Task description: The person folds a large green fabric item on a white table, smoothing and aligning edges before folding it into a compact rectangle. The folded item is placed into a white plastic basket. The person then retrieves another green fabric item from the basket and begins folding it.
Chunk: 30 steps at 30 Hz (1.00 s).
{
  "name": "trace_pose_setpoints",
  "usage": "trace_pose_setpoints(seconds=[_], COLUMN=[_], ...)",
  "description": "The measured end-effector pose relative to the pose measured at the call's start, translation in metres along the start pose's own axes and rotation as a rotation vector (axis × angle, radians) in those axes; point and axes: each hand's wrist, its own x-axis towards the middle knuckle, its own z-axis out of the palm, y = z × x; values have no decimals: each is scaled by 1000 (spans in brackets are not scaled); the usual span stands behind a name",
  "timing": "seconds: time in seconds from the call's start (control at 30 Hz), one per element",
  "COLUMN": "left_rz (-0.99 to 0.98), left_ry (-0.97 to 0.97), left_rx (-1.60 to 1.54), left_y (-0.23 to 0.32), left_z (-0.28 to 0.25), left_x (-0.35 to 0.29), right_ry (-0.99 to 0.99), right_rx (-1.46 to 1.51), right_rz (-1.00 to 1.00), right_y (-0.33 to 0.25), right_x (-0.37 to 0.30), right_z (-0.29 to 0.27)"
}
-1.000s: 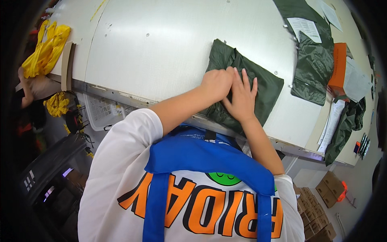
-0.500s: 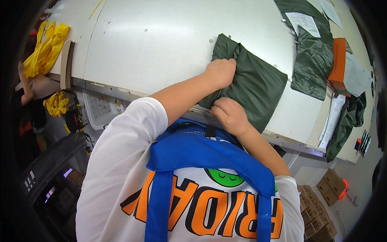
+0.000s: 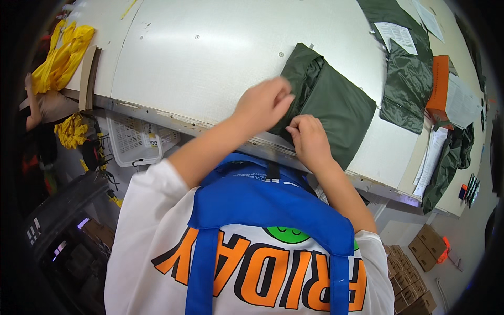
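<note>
A folded dark green piece of smooth fabric point(image 3: 344, 107) lies at the table's near edge, a raised fold running along its left part. My right hand point(image 3: 311, 139) pinches that fold near its lower end, thumb and fingers closed on the cloth. Slightly smeared by motion, my left hand point(image 3: 264, 104) hovers over the left flap, fingers bent and thumb apart from them, with nothing visible between them. A small tag sticks out at the far corner of the fabric.
More green fabric pieces point(image 3: 407, 84) lie to the right, with a printed sheet point(image 3: 396, 37) on top. Beyond them stands an orange box point(image 3: 438, 86). Yellow cloth point(image 3: 68, 52) and a cardboard strip point(image 3: 89, 79) are at the left. A white plastic crate point(image 3: 134, 139) sits below the table edge.
My left hand has come off the fold and moved left and toward me. The right hand has moved slightly right and away from me, onto the fold, which now shows more openly.
</note>
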Motion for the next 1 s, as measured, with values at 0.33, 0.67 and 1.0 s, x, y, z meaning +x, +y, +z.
trace_pose_setpoints(seconds=[0.33,0.67,1.0], left_rz=[108,68,-84], left_ry=[178,151,-44], left_rx=[127,136,89], left_y=[-9,2,-6], left_z=[26,21,19], left_x=[-52,-49,-91], right_ry=[32,165,78], right_rx=[7,-338,-329], right_rz=[-20,-131,9], right_y=[-12,-2,25], right_x=[26,39,59], right_z=[2,-4,10])
